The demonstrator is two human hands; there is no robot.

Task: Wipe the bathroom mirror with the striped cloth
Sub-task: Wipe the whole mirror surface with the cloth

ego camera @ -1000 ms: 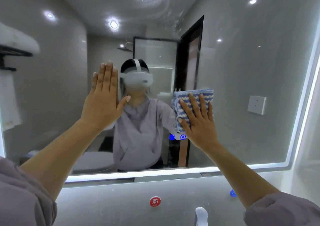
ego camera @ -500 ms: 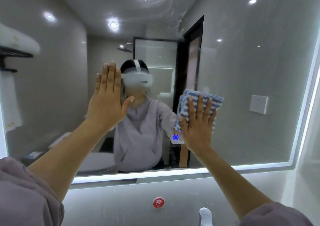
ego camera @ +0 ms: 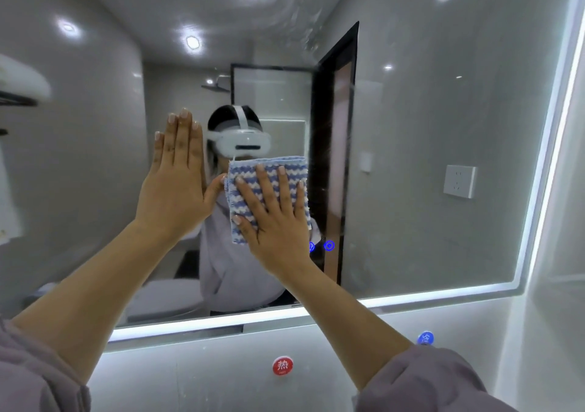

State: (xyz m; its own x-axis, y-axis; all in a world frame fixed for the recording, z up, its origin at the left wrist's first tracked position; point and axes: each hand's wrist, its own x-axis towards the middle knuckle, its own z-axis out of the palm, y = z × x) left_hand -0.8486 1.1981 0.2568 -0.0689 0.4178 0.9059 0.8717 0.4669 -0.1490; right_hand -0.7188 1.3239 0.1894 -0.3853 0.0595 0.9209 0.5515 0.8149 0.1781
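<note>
— Saw the striped cloth (ego camera: 243, 171)?
— Looked folded, blue-and-white wavy stripes; lay pressed on the bathroom mirror (ego camera: 411, 158) under the flat, straight-fingered right hand (ego camera: 275, 221).
— Counted?
— One cloth, two hands; left hand (ego camera: 175, 187) flat against the glass, gripping nothing.

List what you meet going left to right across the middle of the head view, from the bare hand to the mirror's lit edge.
Left hand → cloth → blue buttons → socket → lit mirror edge. The right hand overlaps the cloth, so it is left out.
</note>
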